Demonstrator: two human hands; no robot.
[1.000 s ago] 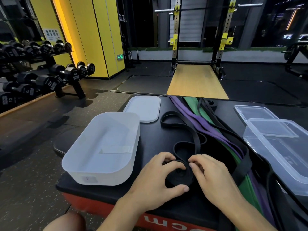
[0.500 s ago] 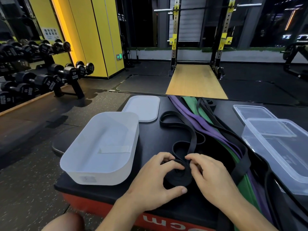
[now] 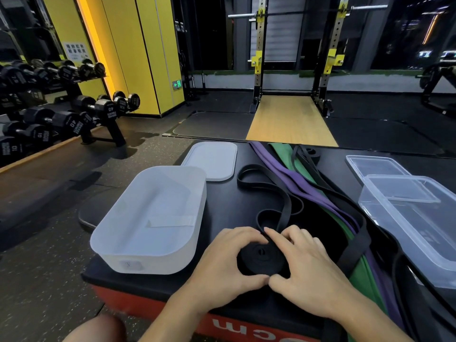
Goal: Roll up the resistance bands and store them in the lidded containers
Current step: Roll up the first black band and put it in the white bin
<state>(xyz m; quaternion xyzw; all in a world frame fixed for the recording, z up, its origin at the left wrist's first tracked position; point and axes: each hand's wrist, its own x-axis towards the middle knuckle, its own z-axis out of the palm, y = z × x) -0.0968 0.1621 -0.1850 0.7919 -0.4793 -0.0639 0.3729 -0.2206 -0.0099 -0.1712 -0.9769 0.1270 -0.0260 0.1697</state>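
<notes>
Both hands have closed in since a second ago: the thumbs, apart then, now almost meet at the near edge of the rolled black band (image 3: 261, 257), and the slack loop beyond it has shortened. The left hand (image 3: 222, 262) curls round the roll's left side and the right hand (image 3: 311, 270) round its right, fingertips meeting at the far edge, so both hands grip the roll. It lies flat at the front of the black-topped box (image 3: 227, 213). Its loose tail (image 3: 283, 211) snakes away toward the white lid (image 3: 212, 160). An open white container (image 3: 153, 218) sits just left of the hands, with that lid lying flat behind it. To the right, a purple band (image 3: 296, 178) and a green band (image 3: 281, 154) stretch side by side, with more black bands across them. Farther right stands a clear container (image 3: 419, 230), its clear lid (image 3: 375, 166) just beyond it. A dumbbell rack (image 3: 74, 114) stands at far left.
</notes>
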